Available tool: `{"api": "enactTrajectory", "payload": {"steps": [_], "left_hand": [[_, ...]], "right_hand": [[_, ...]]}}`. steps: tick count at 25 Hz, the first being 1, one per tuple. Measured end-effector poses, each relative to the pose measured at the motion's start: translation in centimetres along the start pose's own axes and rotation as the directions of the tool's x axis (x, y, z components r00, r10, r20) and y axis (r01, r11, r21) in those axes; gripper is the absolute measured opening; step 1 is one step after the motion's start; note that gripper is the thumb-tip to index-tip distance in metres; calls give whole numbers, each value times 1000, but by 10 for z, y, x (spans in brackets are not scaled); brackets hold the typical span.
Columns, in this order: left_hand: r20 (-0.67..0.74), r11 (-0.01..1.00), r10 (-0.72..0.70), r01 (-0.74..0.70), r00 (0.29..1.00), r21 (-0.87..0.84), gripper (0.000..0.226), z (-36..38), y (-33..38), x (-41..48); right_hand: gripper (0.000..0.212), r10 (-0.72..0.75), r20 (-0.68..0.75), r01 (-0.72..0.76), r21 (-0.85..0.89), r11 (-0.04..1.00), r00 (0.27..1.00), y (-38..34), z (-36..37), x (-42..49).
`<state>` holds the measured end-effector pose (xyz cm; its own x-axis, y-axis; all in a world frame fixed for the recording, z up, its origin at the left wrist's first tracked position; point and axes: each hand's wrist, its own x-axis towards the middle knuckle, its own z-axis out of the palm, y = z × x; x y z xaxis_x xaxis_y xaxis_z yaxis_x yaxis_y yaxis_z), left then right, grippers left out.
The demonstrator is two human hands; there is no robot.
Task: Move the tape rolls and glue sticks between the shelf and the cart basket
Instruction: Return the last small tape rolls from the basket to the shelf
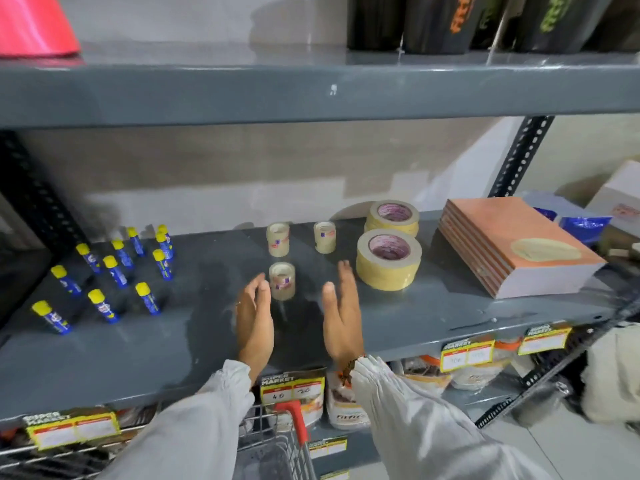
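Note:
Three stacks of small clear tape rolls stand on the grey shelf (433, 313): a near stack (282, 280) and two behind it (278, 239), (325, 237). My left hand (254, 322) is open just left of the near stack, fingers straight. My right hand (341, 313) is open to its right, a palm's width away. Neither hand touches a roll. Two stacks of wide masking tape (388, 258), (392, 218) sit further right. Several blue glue sticks with yellow caps (114, 271) stand upright at the left. The wire cart basket (273, 452) is below my arms.
A stack of orange-covered notebooks (512, 244) lies right of the masking tape. Yellow price labels (467, 351) hang on the shelf's front edge. An upper shelf (311, 91) overhangs, carrying black bottles (450, 22) and a pink object (34, 26). Packets (346, 403) fill the shelf below.

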<state>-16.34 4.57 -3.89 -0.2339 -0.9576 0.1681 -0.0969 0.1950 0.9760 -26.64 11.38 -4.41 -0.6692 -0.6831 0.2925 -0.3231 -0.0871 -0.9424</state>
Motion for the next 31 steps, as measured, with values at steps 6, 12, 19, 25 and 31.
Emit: {"api": "enactTrajectory", "payload": {"steps": [6,12,19,25,31], "left_hand": [[43,905,365,-366,930,218,52,93,33,24],[132,964,-243,255,961,-81,62,175,26,60],[174,877,-357,394,918,-275,76,206,15,68],[159,809,-335,370,929,-456,55,218,18,70],[198,828,-343,395,918,-397,54,222,10,64]], "right_hand": [[50,-27,-263,25,-14,1000,964,20,-79,93],[59,175,-247,-170,38,985,953,69,-115,119],[56,353,-137,-317,230,920,926,86,-116,130],[41,428,-255,-363,264,894,867,80,-111,135],[47,497,-318,-407,309,859,807,79,-105,138]]}}
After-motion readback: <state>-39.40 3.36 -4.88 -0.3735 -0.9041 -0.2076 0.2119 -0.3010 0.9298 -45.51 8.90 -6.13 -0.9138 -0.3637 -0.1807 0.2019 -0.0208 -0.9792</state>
